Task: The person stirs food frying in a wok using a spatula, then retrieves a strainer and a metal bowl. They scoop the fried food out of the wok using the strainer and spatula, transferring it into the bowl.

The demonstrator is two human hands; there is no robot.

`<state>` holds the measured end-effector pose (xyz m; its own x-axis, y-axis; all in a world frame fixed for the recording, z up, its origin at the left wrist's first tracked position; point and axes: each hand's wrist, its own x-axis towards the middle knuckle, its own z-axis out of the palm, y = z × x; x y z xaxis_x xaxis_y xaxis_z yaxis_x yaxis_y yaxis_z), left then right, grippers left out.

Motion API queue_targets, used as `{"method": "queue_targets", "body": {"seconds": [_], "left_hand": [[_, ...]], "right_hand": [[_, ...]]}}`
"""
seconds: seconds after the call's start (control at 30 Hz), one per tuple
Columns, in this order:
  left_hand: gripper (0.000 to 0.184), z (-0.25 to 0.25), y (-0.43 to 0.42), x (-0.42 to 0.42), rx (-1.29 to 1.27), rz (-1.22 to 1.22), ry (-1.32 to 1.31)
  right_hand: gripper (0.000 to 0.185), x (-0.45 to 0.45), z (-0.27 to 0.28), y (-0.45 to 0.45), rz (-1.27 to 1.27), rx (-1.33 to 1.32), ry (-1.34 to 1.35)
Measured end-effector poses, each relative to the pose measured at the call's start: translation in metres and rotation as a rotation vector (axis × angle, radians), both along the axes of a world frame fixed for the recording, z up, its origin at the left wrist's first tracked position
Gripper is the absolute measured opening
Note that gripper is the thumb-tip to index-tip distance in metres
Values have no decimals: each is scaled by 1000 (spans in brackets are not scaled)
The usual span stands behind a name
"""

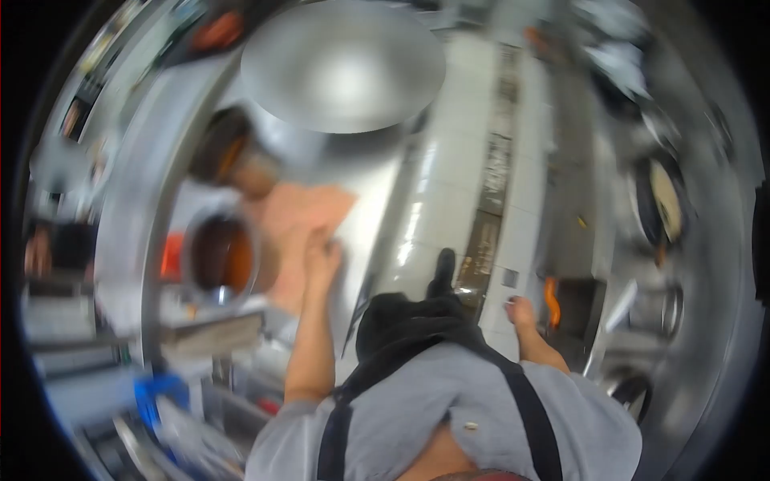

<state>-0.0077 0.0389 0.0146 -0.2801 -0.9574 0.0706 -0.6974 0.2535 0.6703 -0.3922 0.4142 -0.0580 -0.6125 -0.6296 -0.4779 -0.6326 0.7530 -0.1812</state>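
My left hand [322, 255] is over the counter at the edge of a pinkish-orange sheet or cloth [309, 207]; motion blur smears its fingers, and whether it grips the sheet is unclear. Just left of the sheet stands a round pot [221, 255] with reddish-brown contents. My right hand [520, 309] hangs low on the right, over the tiled floor and near an orange curved object [552, 303]. Its fingers look curled, but they are too small and blurred to show what they hold, if anything.
A large shiny metal bowl or dome [345, 68] sits at the top. A floor drain [481, 240] runs along the white tiles. At the right are a pan [662, 200] and a metal container [662, 311]. Blue and clear plastic items [164, 397] lie lower left.
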Motion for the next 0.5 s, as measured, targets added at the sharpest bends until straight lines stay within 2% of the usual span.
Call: {"method": "queue_targets", "body": {"seconds": [0.03, 0.07, 0.1, 0.13, 0.23, 0.33, 0.43, 0.5], "left_hand": [[45, 17, -29, 3, -44, -66, 9], [44, 17, -44, -10, 26, -118, 70], [43, 24, -34, -27, 133, -154, 122], [44, 24, -36, -39, 161, -238, 134], [45, 21, -14, -59, 406, -417, 95], [43, 0, 4, -73, 497, -501, 135], [41, 2, 1, -89, 489, -532, 111], [41, 11, -2, -102, 464, -547, 122]], "right_hand": [[32, 31, -21, -37, -145, -78, -121], [31, 44, -9, -64, -57, -115, -104], [30, 49, 2, -64, -77, -81, -114], [29, 51, 0, -76, -88, -162, -132], [29, 64, 32, -63, -240, -205, -116], [24, 52, 43, -38, -360, -328, -108], [25, 35, 39, -5, -379, -295, -57], [30, 15, 32, 19, -553, -405, 43]]}}
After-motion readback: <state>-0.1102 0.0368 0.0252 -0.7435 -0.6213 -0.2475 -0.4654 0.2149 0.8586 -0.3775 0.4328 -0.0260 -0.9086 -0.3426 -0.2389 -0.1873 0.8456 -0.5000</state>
